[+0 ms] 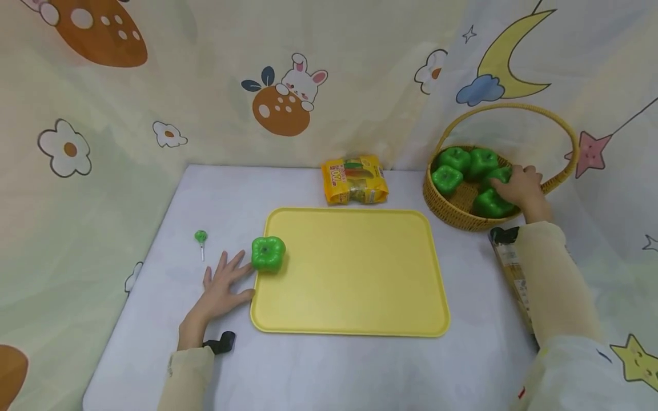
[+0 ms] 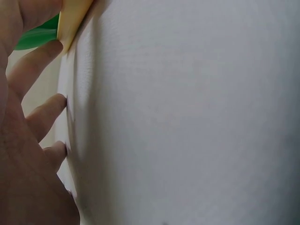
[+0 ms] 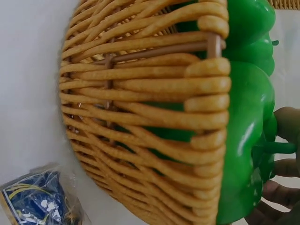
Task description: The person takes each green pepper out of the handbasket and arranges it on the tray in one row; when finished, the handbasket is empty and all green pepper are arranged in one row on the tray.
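Tray (image 1: 349,271): plain yellow, including the rim. Table covering (image 1: 308,371): plain white with a bluish cast. Tray-edge pepper (image 1: 268,254): glossy green. Basket peppers (image 1: 447,180): the same green, with pale highlights. Basket (image 1: 452,214): golden brown in a woven wicker pattern; the handle matches. Snack packet (image 1: 356,180): yellow, with red and green printing. Lollipop (image 1: 200,236): green head, white stick. Backdrop (image 1: 370,74): pale cream and green, printed with white orange-centred flowers, a white rabbit on a white-spotted orange-brown fruit, a yellow moon, a blue cloud and a pink star. Sleeves (image 1: 555,279): plain cream. Wrapped package (image 3: 37,199): dark blue with curved yellow lines.
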The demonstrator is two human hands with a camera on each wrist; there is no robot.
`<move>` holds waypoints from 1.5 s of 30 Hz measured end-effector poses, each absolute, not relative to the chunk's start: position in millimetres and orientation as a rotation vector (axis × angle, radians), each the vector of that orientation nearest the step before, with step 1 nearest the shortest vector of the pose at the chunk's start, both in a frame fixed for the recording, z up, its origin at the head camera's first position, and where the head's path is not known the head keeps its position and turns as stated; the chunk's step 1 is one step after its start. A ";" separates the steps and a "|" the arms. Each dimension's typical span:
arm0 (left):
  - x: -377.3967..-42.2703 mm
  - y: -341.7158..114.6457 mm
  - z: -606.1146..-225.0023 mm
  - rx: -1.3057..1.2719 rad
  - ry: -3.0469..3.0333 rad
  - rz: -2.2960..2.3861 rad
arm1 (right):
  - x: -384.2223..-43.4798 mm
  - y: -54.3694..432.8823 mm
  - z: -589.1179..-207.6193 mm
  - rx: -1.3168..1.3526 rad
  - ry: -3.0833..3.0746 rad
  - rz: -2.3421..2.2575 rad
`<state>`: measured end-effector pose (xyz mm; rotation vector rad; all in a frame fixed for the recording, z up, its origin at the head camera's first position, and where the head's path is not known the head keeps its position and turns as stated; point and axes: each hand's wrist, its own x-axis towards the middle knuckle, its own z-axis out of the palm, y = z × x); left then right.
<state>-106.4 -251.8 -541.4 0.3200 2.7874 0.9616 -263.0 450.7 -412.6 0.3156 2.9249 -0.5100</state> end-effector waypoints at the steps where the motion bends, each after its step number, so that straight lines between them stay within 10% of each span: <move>1: -106.6 -251.6 -541.3 0.320 2.787 0.959 | -262.7 450.7 -412.2 0.324 2.924 -0.519; 45: -105.3 -248.6 -539.5 0.308 2.790 0.934 | -253.6 430.4 -374.4 0.292 3.082 -0.633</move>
